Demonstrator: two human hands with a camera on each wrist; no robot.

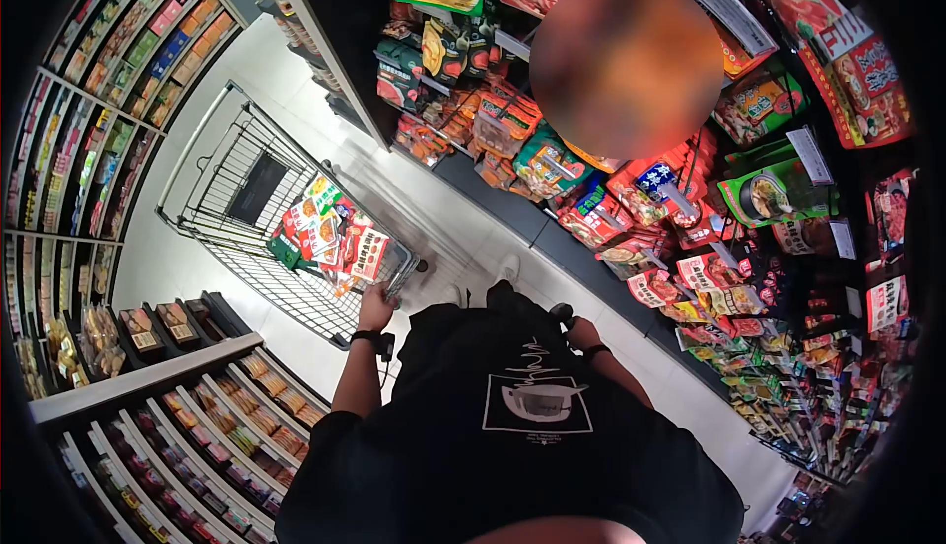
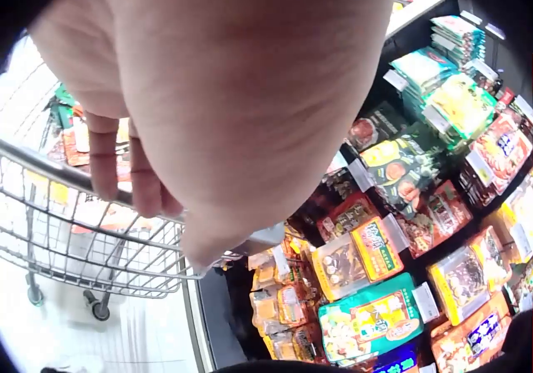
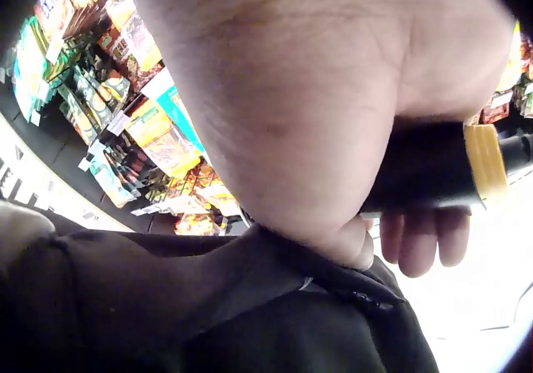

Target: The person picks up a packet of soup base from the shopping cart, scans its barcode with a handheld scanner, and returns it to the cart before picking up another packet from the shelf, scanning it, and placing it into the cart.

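My left hand (image 1: 375,306) grips the near bar of a metal shopping cart (image 1: 212,91). In the left wrist view the fingers of that hand (image 2: 241,98) hang over the grey bar (image 2: 58,173), with the wire basket below. Several red, white and green food packets (image 1: 330,234) lie in the cart's near end. Close to my black shirt, my right hand (image 1: 582,332) holds a black cylinder (image 3: 425,169) with a yellow band at one end. Its fingers (image 3: 418,244) curl beneath the cylinder in the right wrist view; what the object is, I cannot tell.
To the right, a shelf of hanging and stacked food packets (image 1: 705,273) runs along the aisle. Shelves of small goods (image 1: 89,160) stand at the left, and a low rack (image 1: 212,416) is nearer on that side. Pale floor (image 1: 473,234) lies between. A blurred round patch covers part of the right shelf.
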